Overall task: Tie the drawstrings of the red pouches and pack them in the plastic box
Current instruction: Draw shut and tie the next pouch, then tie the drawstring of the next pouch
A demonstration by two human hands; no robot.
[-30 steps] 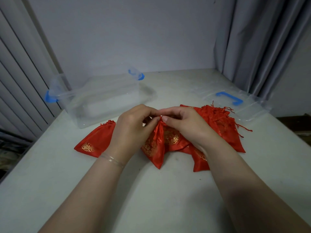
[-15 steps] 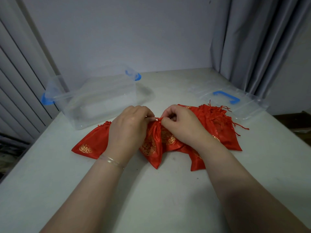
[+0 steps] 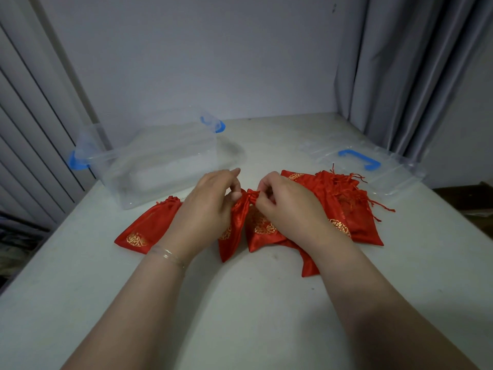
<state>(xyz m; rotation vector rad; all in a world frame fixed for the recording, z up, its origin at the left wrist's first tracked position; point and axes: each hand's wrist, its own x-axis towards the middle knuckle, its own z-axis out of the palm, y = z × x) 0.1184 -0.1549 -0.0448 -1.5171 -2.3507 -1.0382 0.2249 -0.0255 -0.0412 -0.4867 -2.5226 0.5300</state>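
Two hands [image 3: 205, 209] [image 3: 288, 209] pinching pouch [image 3: 237, 220] neck, clear plastic box [image 3: 149, 166] nearby

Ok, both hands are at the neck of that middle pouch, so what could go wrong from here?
1. Both hands, left hand and right hand, pinch the middle pouch only at its gathered neck; the cord could slip before a knot sets.
2. Loose drawstrings of the pouch pile lie tangled beside the right hand and may snag.
3. The plastic box holds no pouches yet; the tied pouch on the left could be overlooked.
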